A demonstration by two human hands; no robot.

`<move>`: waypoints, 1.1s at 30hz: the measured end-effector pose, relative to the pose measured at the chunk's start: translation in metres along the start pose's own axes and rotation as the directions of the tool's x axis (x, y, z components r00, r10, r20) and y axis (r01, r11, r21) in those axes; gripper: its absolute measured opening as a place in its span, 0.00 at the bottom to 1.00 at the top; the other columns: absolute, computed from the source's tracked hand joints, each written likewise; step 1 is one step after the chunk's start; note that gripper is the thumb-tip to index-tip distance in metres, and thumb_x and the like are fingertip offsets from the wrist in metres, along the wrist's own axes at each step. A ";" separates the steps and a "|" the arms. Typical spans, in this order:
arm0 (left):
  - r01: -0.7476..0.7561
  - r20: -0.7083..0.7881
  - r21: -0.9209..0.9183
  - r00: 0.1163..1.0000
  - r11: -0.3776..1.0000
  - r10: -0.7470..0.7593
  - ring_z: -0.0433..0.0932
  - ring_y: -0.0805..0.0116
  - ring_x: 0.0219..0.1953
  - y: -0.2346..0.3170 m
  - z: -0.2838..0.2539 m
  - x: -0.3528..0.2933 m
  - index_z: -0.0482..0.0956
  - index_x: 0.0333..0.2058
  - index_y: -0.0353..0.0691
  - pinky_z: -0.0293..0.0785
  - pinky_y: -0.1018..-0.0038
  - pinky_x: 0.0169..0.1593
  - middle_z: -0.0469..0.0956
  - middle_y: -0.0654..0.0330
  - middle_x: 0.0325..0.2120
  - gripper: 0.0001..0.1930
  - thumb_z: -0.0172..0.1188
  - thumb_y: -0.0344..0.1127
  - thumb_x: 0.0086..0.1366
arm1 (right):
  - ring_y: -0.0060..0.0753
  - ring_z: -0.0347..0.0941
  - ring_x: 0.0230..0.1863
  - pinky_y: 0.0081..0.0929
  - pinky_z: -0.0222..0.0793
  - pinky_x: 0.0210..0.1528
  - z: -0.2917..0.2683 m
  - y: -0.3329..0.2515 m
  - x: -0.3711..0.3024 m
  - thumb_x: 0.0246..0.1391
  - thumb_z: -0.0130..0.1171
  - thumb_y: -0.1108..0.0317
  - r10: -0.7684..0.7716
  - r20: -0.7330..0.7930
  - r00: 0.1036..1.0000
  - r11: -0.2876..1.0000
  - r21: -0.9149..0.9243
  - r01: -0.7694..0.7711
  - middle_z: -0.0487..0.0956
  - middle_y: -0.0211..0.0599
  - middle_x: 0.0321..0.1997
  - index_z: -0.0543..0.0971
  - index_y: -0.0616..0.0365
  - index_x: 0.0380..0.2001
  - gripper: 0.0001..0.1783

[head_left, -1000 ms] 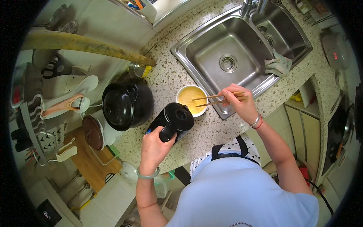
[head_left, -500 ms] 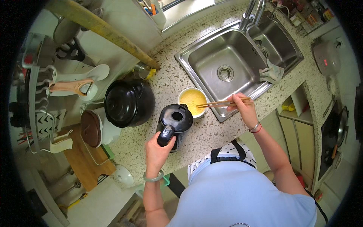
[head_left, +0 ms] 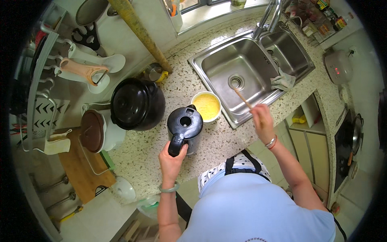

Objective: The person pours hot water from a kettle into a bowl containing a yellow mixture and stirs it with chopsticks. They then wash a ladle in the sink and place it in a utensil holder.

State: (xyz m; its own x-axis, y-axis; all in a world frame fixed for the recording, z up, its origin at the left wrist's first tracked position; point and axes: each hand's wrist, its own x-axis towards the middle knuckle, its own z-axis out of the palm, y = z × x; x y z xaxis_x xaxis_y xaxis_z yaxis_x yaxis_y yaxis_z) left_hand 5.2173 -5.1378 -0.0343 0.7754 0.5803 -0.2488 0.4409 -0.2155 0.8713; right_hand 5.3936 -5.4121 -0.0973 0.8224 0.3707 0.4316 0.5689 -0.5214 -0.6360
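Observation:
My left hand (head_left: 171, 160) is closed round the handle of a black electric kettle (head_left: 192, 137), held at the counter's near side, left of the bowl. A white bowl (head_left: 219, 114) beside it holds a yellow, frothy mixture (head_left: 206, 105) that looks like beaten egg. With fingers pinched, my right hand (head_left: 262, 120) grips wooden chopsticks (head_left: 242, 98) over the sink's near edge. Their tips point into the large basin, apart from the bowl.
A steel double sink (head_left: 219, 68) with a tap (head_left: 262, 26) lies beyond the bowl, and a grey cloth (head_left: 283, 80) hangs over its rim. Left of the kettle stand a lidded black pot (head_left: 135, 105) and a brown-lidded white pot (head_left: 92, 131). A wok (head_left: 356, 133) sits far right.
My right hand has lifted the chopsticks out of the bowl and moved them right, over the sink. My left hand keeps its hold on the kettle. The view has shifted slightly.

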 end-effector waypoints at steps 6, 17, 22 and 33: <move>0.039 -0.003 -0.194 0.999 0.980 -0.040 0.64 0.82 0.22 -0.020 0.004 -0.011 0.76 0.29 0.35 0.64 0.79 0.27 0.71 0.70 0.20 0.10 0.68 0.31 0.57 | 0.34 0.69 0.41 0.26 0.66 0.41 0.045 0.002 -0.062 0.53 0.56 0.61 -0.199 0.548 0.812 0.814 -0.370 0.449 0.69 0.35 0.42 0.76 0.54 0.34 0.10; -0.104 -0.111 -0.226 0.991 0.969 0.080 0.63 0.81 0.25 -0.031 0.011 -0.039 0.76 0.28 0.35 0.66 0.80 0.30 0.69 0.70 0.20 0.10 0.70 0.32 0.57 | 0.34 0.67 0.44 0.29 0.63 0.44 0.073 -0.008 -0.097 0.54 0.53 0.63 -0.154 0.785 0.600 0.661 -0.369 0.653 0.70 0.33 0.46 0.76 0.51 0.36 0.08; -0.126 -0.198 -0.306 0.978 0.944 0.067 0.65 0.81 0.26 -0.035 0.017 -0.057 0.76 0.29 0.34 0.67 0.79 0.30 0.71 0.68 0.21 0.11 0.70 0.32 0.57 | 0.33 0.68 0.45 0.30 0.64 0.44 0.079 -0.008 -0.092 0.54 0.52 0.64 -0.173 0.844 0.507 0.649 -0.290 0.704 0.70 0.33 0.47 0.74 0.49 0.43 0.12; -0.039 -0.337 -0.440 0.933 0.897 -0.125 0.67 0.81 0.26 -0.041 0.043 -0.129 0.77 0.30 0.34 0.68 0.79 0.31 0.73 0.68 0.22 0.09 0.68 0.32 0.58 | 0.36 0.68 0.54 0.34 0.66 0.53 0.048 0.008 -0.070 0.48 0.58 0.70 -0.225 0.815 0.534 0.808 -0.150 0.570 0.68 0.32 0.61 0.69 0.49 0.59 0.31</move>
State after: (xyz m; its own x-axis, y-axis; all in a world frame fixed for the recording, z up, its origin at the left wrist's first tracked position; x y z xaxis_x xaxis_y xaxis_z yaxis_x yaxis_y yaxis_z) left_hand 5.1186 -5.2381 -0.0562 0.5164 0.8329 -0.1989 0.1666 0.1301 0.9774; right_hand 5.3403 -5.4054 -0.1637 0.3026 0.9415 -0.1482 0.9297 -0.3258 -0.1720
